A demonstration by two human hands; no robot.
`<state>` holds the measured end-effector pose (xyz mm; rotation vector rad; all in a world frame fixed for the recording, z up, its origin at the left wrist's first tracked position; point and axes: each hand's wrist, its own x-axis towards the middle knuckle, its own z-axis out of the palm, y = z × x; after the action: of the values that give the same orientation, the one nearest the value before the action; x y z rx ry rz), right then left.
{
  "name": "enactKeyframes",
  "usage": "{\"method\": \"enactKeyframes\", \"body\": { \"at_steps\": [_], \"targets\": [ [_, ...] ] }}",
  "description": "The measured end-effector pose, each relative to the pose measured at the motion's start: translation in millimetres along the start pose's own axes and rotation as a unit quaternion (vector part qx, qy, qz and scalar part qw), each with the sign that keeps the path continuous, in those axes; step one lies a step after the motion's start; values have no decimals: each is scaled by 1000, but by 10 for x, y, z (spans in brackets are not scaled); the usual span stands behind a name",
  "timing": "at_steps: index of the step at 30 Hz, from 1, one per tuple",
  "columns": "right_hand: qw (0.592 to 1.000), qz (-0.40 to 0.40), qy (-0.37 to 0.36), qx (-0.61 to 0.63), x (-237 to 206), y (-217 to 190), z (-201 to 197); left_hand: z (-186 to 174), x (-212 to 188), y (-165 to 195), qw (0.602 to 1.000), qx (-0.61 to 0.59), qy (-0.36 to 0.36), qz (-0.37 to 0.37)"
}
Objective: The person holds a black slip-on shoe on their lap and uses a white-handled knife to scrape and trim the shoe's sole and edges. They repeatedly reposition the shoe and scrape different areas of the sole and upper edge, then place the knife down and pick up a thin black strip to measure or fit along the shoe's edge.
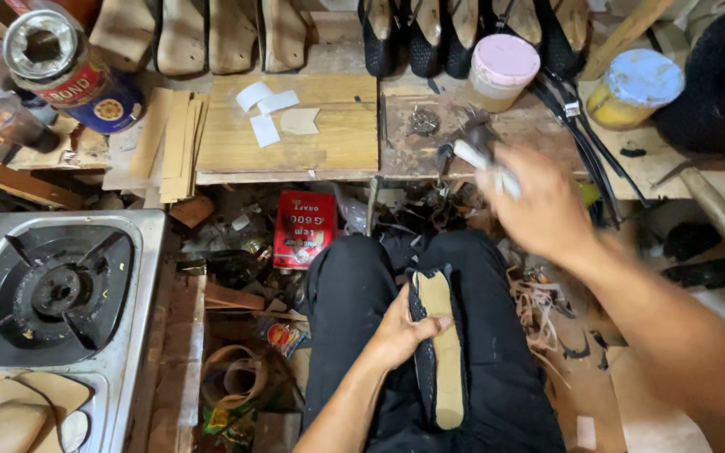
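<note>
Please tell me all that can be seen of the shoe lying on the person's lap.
The shoe lies sole-up along the black trousers, across the person's lap. Its underside is a flat tan insole, like leatherboard; the dark upper shows around its edge as a woven-looking black rim. The left hand grips its left edge, thumb across the insole. The right hand is apart from it.

The left hand [398,331] grips a shoe [440,348] with a tan insole and dark upper, laid sole-up along the lap. The right hand [539,210], blurred, holds a white-handled tool [484,159] over the edge of the wooden workbench [295,143]. A gas stove [56,294] sits at the left, near a red tin [304,228].
</note>
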<state>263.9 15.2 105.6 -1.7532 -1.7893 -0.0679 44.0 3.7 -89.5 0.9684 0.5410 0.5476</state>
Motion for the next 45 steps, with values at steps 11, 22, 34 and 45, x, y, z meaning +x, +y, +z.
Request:
{"method": "enactKeyframes", "body": {
  "at_steps": [11,22,34,45],
  "targets": [
    [930,-64,-132,-337,1038,77,371,-110,-13,-41,999,-35,16,11],
    [850,217,-466,117,-403,-123,37,112,-133,82,997,35,30,54],
    [865,-75,-443,-222,-1011,-272,-243,745,-114,262,923,366,53,110],
    [901,-39,-374,-218,-1494,-161,-95,312,-23,93,978,64,-178,89]
  ]
}}
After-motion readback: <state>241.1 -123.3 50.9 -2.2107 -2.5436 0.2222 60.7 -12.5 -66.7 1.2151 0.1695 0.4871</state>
